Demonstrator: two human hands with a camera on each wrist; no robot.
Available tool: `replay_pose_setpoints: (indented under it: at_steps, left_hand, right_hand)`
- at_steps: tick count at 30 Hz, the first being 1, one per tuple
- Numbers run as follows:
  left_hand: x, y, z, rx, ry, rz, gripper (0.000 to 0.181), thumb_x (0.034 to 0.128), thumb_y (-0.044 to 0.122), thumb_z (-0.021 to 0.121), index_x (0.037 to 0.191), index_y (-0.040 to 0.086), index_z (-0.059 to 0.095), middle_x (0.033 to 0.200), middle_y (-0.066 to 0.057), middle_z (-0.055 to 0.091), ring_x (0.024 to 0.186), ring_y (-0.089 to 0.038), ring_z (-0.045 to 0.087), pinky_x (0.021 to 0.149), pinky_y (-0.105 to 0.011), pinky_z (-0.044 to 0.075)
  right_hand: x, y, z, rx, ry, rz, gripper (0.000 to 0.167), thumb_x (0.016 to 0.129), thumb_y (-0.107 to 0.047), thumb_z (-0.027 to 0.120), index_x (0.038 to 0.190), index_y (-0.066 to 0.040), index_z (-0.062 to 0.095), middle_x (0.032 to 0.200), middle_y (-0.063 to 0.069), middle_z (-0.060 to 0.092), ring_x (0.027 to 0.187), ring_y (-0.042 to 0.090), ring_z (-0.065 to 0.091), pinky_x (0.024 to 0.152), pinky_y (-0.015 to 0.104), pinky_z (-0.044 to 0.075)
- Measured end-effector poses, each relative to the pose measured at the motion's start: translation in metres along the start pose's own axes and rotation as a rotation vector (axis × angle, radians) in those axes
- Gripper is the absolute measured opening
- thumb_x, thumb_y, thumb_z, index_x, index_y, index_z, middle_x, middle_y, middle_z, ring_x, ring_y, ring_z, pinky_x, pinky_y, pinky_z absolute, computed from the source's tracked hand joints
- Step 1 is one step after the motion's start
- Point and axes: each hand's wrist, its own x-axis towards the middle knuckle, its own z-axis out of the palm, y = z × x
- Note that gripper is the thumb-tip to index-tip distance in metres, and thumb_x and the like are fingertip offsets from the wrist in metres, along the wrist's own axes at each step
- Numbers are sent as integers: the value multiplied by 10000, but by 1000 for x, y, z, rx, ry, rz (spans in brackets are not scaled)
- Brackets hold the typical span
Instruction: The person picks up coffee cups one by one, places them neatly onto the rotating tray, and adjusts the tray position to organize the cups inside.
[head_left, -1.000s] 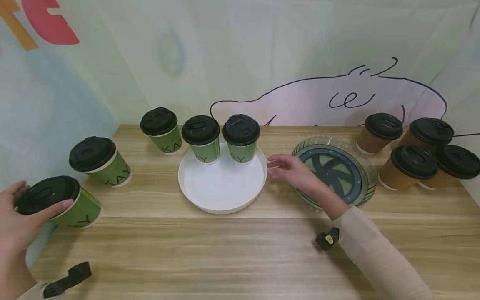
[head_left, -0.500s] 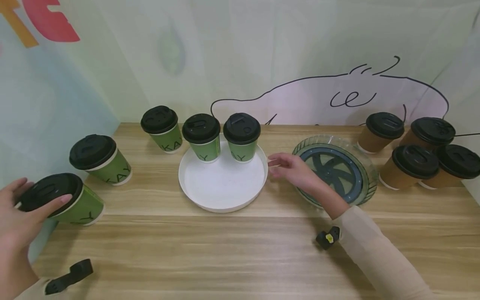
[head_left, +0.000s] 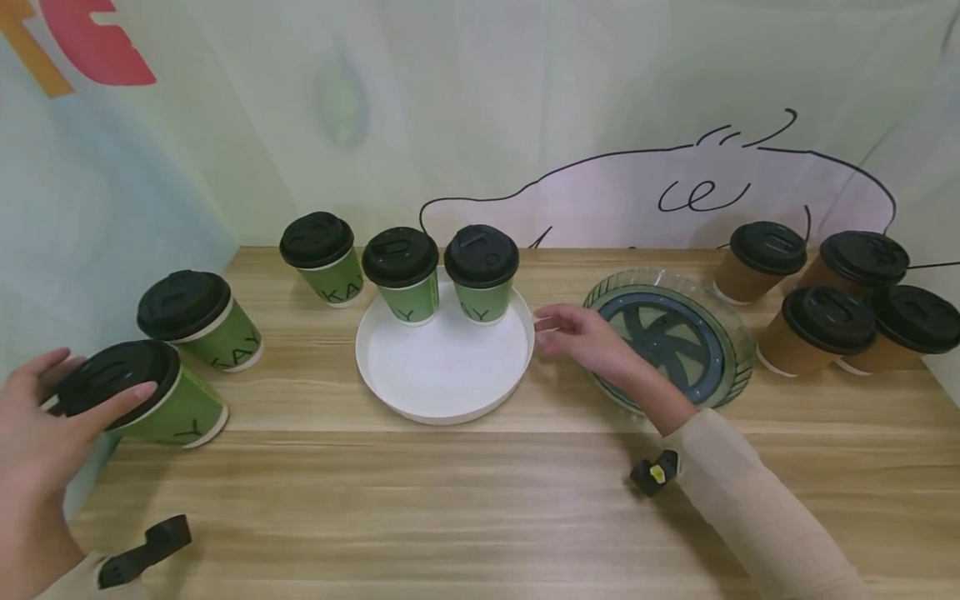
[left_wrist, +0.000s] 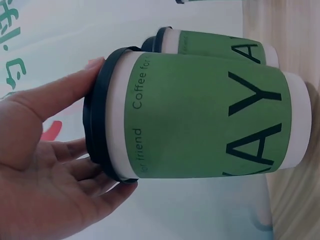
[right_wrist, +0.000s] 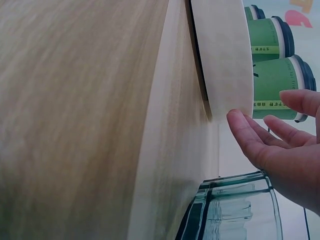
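My left hand [head_left: 45,425] grips a green paper coffee cup [left_wrist: 210,115] by its black lid [left_wrist: 100,115], thumb on one side and fingers on the other. Whether the cup's base touches the table is unclear. A second green cup [head_left: 225,337] stands just behind it. Near the middle, a round white tray [head_left: 442,387] bears two green cups [head_left: 408,302] at its back. My right hand [head_left: 588,340] holds nothing; its relaxed fingertips [right_wrist: 235,117] are at the tray's right rim, touching or almost touching it.
Another green cup [head_left: 333,279] stands left of the tray, at the back. Right of the tray lies a clear ribbed glass dish [head_left: 738,367] with a blue patterned base, under my right forearm. Several brown lidded cups [head_left: 787,354] cluster at the far right. A printed backdrop [head_left: 480,100] borders the table.
My left hand and the green cup in it have shifted a little to the right, closer to the second cup. The right hand has stayed at the tray's rim.
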Motion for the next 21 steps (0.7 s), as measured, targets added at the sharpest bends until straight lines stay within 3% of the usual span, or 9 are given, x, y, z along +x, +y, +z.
replay_pose_setpoints:
  at_steps: [5,8,13,21]
  left_hand:
    - [-32,58,-9,15,-53,6,987,756,417,710,1463,308,31,1512,-121,112,1336,-403,132,1013,-587,203]
    - [-40,75,-10,41,-76,10,995,756,463,690,1463,305,9,1515,-118,101,1316,-440,157,964,-607,261]
    - [-46,90,-9,73,-100,20,1039,727,542,676,1464,290,-11,1514,-118,101,1299,-463,188,903,-627,311]
    - [-89,161,-18,94,-144,81,933,831,416,627,1475,101,31,1491,-208,110,1276,-518,153,952,-638,237]
  right_hand:
    - [0,0,0,-17,4,3,406,906,-82,559,1280,40,459,1210,231,534,1032,306,573,867,378,475]
    - [0,0,0,-21,4,3,406,906,-86,560,1280,39,459,1208,229,535,1035,304,572,866,372,476]
    - [1,1,0,-9,2,-9,405,904,-77,561,1274,52,458,1206,238,533,1051,307,563,863,371,478]
    - [0,0,1,-15,4,-13,400,904,-73,559,1271,52,463,1199,237,538,1010,311,580,855,360,480]
